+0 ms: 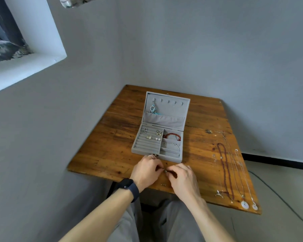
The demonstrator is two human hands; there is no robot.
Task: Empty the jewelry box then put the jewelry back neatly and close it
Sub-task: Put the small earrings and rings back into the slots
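The grey velvet jewelry box lies open on the wooden table, lid upright. A turquoise necklace hangs from a hook in the lid. Several earrings sit in the ring rolls; a red bead bracelet and a thin silver chain lie in the right compartments. In front of the box, my left hand and my right hand pinch a small earring between their fingertips. Another tiny piece lies by the table's front edge.
Several necklaces lie stretched along the table's right side: a dark red bead strand and silver chains with white round pendants. The table stands in a corner of grey walls. A black cable runs on the floor at right.
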